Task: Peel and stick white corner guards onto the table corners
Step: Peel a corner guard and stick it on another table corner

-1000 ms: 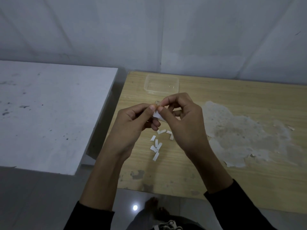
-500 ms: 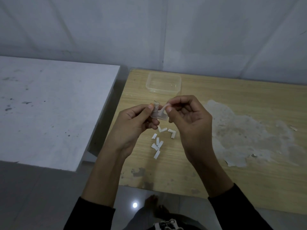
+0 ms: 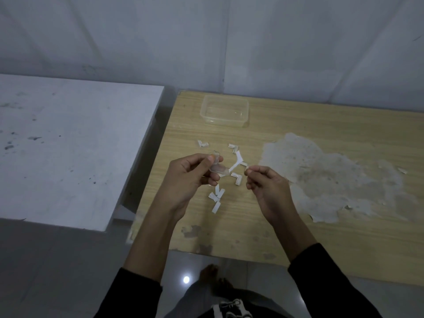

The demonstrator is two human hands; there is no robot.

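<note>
We log a clear rectangular plastic tub (image 3: 224,110) at 12 o'clock on the tan wooden worktop (image 3: 298,237), contents not discernible | our left grip (image 3: 190,177) curls round a translucent plastic corner guard (image 3: 218,167) at centre | our right grip (image 3: 268,182) pinches a white Y-shaped backing paper (image 3: 238,162) at the guard's 3 o'clock | white L-shaped pieces (image 3: 237,179) and white paper strips (image 3: 216,196) lie on the worktop around our hands.
</note>
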